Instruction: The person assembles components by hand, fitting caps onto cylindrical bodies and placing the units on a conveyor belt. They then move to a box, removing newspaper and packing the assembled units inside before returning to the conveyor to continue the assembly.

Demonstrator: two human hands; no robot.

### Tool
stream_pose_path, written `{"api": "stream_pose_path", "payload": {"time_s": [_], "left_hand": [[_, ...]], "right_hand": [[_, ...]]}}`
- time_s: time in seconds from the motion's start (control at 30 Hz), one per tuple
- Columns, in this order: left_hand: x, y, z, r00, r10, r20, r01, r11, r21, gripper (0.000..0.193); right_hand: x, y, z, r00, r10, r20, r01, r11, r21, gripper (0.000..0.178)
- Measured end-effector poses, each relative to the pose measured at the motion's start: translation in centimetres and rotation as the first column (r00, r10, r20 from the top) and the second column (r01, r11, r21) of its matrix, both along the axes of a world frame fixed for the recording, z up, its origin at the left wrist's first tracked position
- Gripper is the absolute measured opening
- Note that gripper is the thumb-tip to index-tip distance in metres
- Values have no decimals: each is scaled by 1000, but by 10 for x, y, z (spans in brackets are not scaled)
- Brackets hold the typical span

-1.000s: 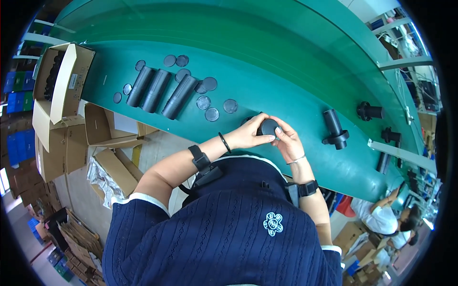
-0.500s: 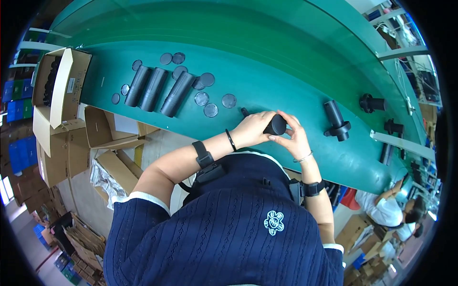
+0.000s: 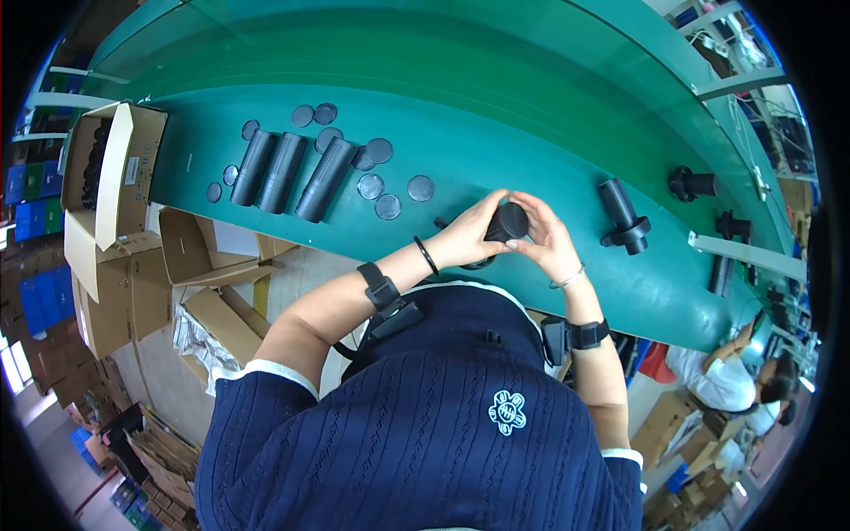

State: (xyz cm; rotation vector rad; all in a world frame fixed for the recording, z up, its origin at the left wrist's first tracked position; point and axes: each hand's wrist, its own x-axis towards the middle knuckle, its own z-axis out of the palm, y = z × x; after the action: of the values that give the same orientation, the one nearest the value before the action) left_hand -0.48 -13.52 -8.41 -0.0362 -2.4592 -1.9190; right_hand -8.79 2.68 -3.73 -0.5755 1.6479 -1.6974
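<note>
My left hand [image 3: 467, 241] is wrapped round a black cylinder [image 3: 512, 221] held above the near side of the green table. The cylinder's round dark end faces up towards me. From the other side, my right hand [image 3: 551, 246] curves its fingers and thumb about the same end. Its lower part is hidden by my left hand, and a dark piece [image 3: 481, 263] shows just below that hand. Several round black discs [image 3: 421, 188] lie left of my hands. Three black ribbed tubes [image 3: 325, 180] rest side by side among them.
Right of my hands stands a black tube with a flanged collar [image 3: 625, 221]; similar parts [image 3: 694, 184] are farther right. An open cardboard box [image 3: 133, 168] of black pieces is at the table's left end. Another person [image 3: 717, 376] sits at the lower right.
The black cylinder has tilted a little, so more of its ribbed side shows. My right hand's fingers have shifted around its end. The whole view has moved slightly.
</note>
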Motion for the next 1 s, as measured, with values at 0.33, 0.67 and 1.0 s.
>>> {"api": "stream_pose_path", "payload": {"time_s": [0.33,0.67,1.0], "left_hand": [[9,-15,8,953,-94,289,-123,751,649,45],[5,-10,13,980,-86,179,-6,888,460,48],[1,-17,5,995,48,-82,-44,998,47,65]], "right_hand": [[19,-13,1,815,-212,539,198,976,85,47],[24,-12,-13,901,-247,357,257,966,20,47],[16,-24,-1,938,-16,-348,93,974,205,70]]}}
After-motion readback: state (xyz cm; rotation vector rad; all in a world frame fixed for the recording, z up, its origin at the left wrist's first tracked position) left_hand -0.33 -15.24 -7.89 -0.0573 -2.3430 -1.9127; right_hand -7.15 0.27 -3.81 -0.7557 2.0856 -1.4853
